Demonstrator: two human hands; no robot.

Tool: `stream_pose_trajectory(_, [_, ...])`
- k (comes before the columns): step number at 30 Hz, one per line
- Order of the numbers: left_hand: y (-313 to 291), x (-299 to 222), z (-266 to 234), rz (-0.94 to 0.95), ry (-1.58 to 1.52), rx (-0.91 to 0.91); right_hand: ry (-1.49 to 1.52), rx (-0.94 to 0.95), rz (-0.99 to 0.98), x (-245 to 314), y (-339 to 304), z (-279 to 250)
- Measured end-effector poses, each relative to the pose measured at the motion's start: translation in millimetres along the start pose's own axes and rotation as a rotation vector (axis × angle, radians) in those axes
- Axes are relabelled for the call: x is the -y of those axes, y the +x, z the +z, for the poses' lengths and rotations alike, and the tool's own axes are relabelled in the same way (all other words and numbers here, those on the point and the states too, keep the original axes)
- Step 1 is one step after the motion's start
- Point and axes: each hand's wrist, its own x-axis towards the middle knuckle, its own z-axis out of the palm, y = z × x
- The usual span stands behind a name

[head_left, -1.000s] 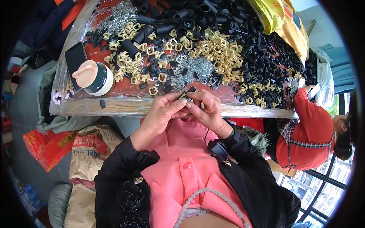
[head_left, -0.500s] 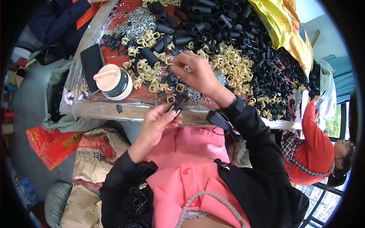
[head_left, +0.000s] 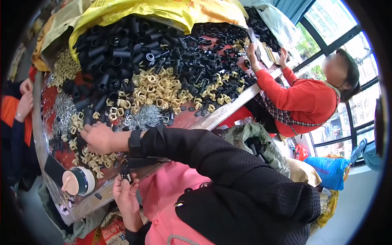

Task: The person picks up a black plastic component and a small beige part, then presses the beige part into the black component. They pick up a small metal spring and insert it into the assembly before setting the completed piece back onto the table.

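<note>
My left hand [head_left: 125, 196] is at the table's near edge, its fingers closed round a small black plastic part [head_left: 127, 176]. My right hand [head_left: 100, 138] reaches across the near part of the table with curled fingers, down among beige clip-like pieces [head_left: 97, 160] and black parts. Its fingertips are partly hidden, so what they hold cannot be made out. Beyond it lie a larger heap of beige clips [head_left: 153, 87], a patch of small silvery metal pieces [head_left: 145, 116] and many black tubes [head_left: 122, 54].
A jar [head_left: 86, 180] with a pale pink lid [head_left: 70, 183] stands at the near left corner beside a dark flat phone-like slab [head_left: 54, 168]. A yellow bag [head_left: 134, 11] covers the far side. A person in red [head_left: 304, 106] works at the right; another person's hands [head_left: 25, 102] show at the left.
The view has swung, bringing the table's right side and the co-worker further in. My right hand has lowered onto the pieces. My left still grips the black part.
</note>
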Motion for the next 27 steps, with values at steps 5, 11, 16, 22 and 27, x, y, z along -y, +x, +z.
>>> stream_pose_trajectory(5, [0.1,1.8,3.1,0.016,0.026,-0.015,0.368,-0.155,0.001,-10.6,-6.8,-33.3])
stream_pose_trajectory(11, [6.3,6.1,15.1,0.034,0.054,-0.01,0.482,-0.204,0.052,-29.9,-34.7,-80.2])
stream_pose_trajectory(16, [16.4,12.3,29.1,0.026,0.075,0.008,0.572,-0.216,0.167,-56.4,-70.6,-107.3])
stream_pose_trajectory(22, [24.9,24.2,46.8,0.033,0.119,0.036,0.683,-0.5,0.176,-87.3,-115.2,-127.8])
stream_pose_trajectory(27, [33.6,31.3,51.7,0.011,0.184,0.131,1.333,-0.371,0.527,-118.9,-132.4,-118.8])
